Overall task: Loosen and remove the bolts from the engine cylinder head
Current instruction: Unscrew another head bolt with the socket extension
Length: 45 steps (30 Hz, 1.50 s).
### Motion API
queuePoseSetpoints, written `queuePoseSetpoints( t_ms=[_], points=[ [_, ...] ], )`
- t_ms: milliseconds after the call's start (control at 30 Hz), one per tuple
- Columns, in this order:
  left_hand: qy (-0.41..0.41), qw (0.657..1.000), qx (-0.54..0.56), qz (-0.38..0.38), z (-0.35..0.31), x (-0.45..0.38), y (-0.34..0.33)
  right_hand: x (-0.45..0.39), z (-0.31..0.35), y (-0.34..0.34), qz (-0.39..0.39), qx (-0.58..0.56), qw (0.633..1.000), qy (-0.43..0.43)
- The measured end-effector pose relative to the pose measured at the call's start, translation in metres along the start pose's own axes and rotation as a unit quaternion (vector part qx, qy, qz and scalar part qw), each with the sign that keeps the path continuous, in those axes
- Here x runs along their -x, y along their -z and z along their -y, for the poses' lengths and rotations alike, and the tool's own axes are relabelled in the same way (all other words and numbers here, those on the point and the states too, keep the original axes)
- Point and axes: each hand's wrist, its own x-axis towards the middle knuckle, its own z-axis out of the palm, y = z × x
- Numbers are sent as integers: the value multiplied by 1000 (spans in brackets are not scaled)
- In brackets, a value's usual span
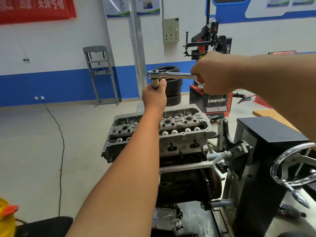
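1. Workshop walls in white and blue stand behind us, with a tyre machine (213, 79) at about one o'clock and stacked tyres (172, 86) at twelve.
2. We hold a ratchet (171, 75) raised in the air, well above the head (159, 132), which sits on an engine stand (266, 151) just below the middle of our view.
3. Our right hand (215, 74) is wrapped tight around the ratchet handle, out at two o'clock.
4. Our left hand (154, 94) curls around the socket (155, 82) under the ratchet's drive end, thumb pressed against its side.
5. We judge we are fitting or adjusting the socket, so the tool is not yet on any bolt.
6. We cannot tell from here which bolts are already out; our left forearm covers the middle of the head. The loosening appears to lie mostly ahead of us.
7. As for containers, no tray or bin for removed bolts shows. The open top of the head holds rows of round shiny valve parts, and several dark bores stand empty.
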Motion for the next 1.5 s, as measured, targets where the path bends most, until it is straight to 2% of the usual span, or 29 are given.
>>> queuePoseSetpoints(
  t_ms=[400,833,1033,1167,1233,1300,1500],
  points=[
    [10,1000,5,-12,4,-2,2,-20,-28,-17,-54,43,997,40],
    [-8,1000,27,6,13,-11,6,-55,-53,-41,-135,77,988,14],
    [-35,999,40,2,16,-9,8,-84,-57,-67,-173,8,984,-41],
    [-76,996,33,31,21,-4,8,-119,-43,-84,-144,-100,981,-82],
    [-98,994,13,47,23,-3,4,-145,-28,-92,-121,-174,974,-80],
    [-94,995,1,29,24,-6,2,-173,-11,-99,-113,-231,964,-65],
    [-81,996,6,-33,28,-18,6,-224,26,-110,-98,-295,951,-9]
  ],
)
